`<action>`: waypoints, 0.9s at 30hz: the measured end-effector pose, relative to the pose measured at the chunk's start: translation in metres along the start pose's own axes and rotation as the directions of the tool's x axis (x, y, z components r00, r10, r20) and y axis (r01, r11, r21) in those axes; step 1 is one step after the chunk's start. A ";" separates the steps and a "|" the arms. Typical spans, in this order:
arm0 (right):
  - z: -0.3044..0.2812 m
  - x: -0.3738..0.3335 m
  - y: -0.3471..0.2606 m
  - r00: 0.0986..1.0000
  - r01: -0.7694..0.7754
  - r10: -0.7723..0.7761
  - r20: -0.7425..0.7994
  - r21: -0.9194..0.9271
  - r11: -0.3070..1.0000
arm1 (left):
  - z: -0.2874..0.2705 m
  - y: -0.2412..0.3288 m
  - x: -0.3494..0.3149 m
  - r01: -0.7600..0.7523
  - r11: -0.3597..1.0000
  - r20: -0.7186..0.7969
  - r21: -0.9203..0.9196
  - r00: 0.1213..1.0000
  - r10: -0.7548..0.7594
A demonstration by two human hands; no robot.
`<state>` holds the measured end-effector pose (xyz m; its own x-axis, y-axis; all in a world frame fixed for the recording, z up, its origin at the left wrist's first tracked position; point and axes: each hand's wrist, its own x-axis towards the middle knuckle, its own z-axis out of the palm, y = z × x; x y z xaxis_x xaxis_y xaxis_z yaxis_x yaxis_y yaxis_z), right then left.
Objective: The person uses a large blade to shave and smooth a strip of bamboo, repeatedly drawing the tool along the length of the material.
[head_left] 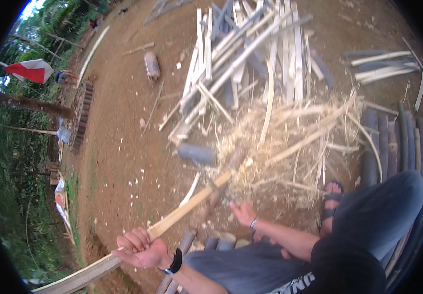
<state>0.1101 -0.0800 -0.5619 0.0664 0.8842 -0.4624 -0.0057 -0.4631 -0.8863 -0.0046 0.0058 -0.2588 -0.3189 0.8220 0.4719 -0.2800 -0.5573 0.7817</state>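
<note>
A long pale bamboo slat (184, 209) runs from the lower left up to the middle. My left hand (142, 247), with a black watch at the wrist, is closed round it. My right hand (243, 214), a thin bracelet on its wrist, is closed on a knife, its dark narrow blade (209, 182) lying across the slat near the far end. Motion blurs the blade and hides most of its handle. Beyond the slat's far end, a heap of curled shavings (290, 132) covers the ground. A short dark bamboo piece (196, 154) lies beside the blade.
A large pile of split bamboo strips (250, 49) lies ahead, with a smaller stack (385, 66) at the far right. Bamboo poles form a bench (393, 142) at my right. A short log (151, 66) rests on the bare soil. A red and white flag (30, 71) hangs at the left.
</note>
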 end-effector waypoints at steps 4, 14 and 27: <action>0.008 -0.031 -0.053 0.993 -0.047 0.034 0.112 0.109 0.993 | 0.007 0.015 0.000 -0.058 0.998 -0.077 0.023 0.995 0.060; -0.012 -0.017 -0.035 0.999 -0.010 0.009 0.049 0.020 1.000 | 0.014 -0.004 0.003 -0.005 1.000 -0.033 0.016 0.999 0.006; -0.019 0.014 0.027 0.959 -0.282 0.281 0.023 0.077 0.956 | 0.015 -0.010 0.006 0.013 1.000 -0.035 0.019 0.999 -0.013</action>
<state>0.1295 -0.0816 -0.5915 0.0388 0.7193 -0.6936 -0.1006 -0.6878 -0.7189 0.0101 0.0181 -0.2579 -0.3465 0.8245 0.4475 -0.2669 -0.5439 0.7955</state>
